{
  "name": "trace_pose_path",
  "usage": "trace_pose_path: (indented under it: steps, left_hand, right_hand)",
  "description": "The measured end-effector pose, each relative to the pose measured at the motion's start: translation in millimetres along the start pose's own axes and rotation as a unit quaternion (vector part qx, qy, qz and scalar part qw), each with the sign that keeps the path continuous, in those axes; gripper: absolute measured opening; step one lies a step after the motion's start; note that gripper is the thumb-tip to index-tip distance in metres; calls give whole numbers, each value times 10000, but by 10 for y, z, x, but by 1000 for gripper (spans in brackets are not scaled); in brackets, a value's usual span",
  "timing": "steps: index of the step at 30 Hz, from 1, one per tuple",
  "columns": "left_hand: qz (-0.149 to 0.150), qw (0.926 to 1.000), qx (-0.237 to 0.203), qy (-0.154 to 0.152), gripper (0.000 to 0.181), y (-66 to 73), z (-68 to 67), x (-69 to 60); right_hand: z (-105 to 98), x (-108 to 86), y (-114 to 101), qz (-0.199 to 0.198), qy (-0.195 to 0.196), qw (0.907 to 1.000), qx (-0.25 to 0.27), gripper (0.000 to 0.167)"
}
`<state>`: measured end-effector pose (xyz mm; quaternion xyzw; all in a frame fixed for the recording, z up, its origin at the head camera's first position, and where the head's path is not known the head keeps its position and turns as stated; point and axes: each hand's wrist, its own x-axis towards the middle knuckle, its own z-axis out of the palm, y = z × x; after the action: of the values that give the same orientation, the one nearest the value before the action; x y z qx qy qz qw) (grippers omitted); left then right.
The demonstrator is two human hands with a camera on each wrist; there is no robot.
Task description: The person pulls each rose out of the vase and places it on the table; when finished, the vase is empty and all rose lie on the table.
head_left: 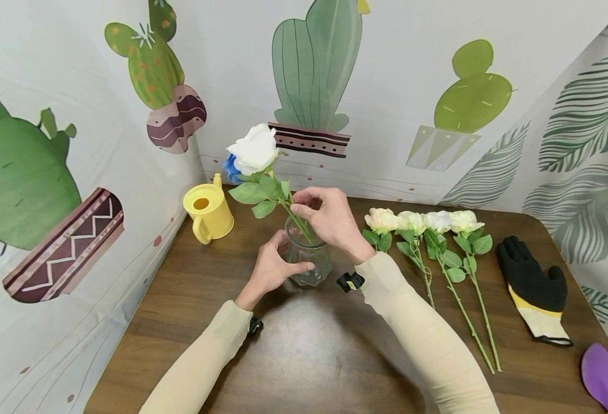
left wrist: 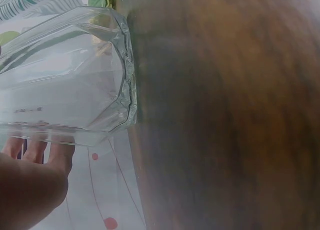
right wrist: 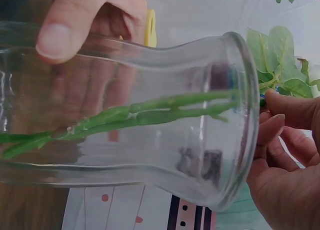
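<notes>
A clear glass vase (head_left: 310, 261) stands upright on the wooden table. My left hand (head_left: 272, 265) grips its side, thumb in front and fingers around the far side; in the right wrist view this thumb (right wrist: 55, 39) lies against the glass. At the vase's mouth my right hand (head_left: 329, 215) pinches the stem of a white rose (head_left: 254, 150), whose bloom leans to the left above the rim. A blue rose (head_left: 232, 168) shows behind it, mostly hidden. Two green stems (right wrist: 130, 115) run down inside the vase. Through the glass in the left wrist view, no water is apparent.
Left of the vase is a yellow watering can (head_left: 213, 213). To the right lie several pale roses (head_left: 412, 221) in a row, then a black work glove (head_left: 534, 282) with a cream cuff and a purple trowel blade (head_left: 604, 376). A cactus-print cloth (head_left: 386, 86) hangs behind.
</notes>
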<state>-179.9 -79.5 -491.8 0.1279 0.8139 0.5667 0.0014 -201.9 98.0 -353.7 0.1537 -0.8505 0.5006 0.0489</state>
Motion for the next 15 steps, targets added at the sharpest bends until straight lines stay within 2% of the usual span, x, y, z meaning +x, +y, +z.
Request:
trace_pose_path:
  steps: [6, 15]
  left_hand:
    - [25, 10000, -39, 3, 70, -11, 4, 3]
    - [-33, 10000, 73, 28, 71, -8, -3, 4]
  right_hand:
    - [-15, -2, -1, -90, 119, 9998, 138, 12]
    - [23, -17, 86, -1, -135, 9998, -109, 8]
